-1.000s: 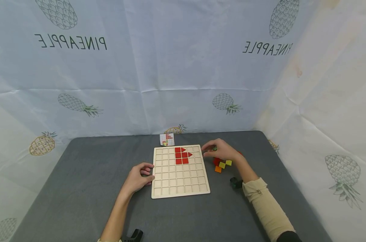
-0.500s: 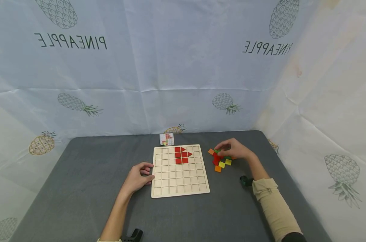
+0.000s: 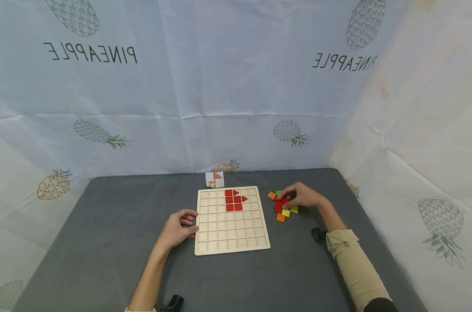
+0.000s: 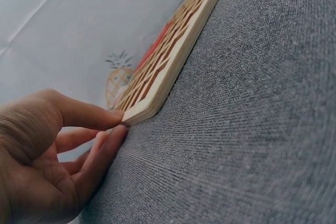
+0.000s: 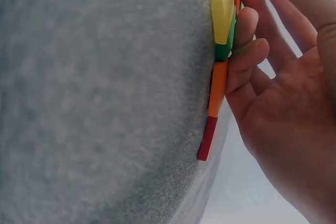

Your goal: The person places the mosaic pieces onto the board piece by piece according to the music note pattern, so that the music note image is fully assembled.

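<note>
Head view: seemingly partway along, with five flat red squares (image 3: 238, 207) and two red triangles (image 3: 244, 199) seated in the pale wooden board (image 3: 231, 224), and with loose orange, yellow, green and red pieces (image 3: 280, 218) beside it on ribbed grey fabric (image 4: 252, 108). Touching the wooden board's edge with the left hand (image 3: 176, 229), unclear whether pinching; curving the right hand (image 3: 303, 196) over the pieces, unclear whether clamped on one.

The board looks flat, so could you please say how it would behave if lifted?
The board is probably stiff, as its edge runs straight. Broad and flat, it seems unlikely to roll. Tilting might spill the red pieces, since nothing visible covers them.
</note>
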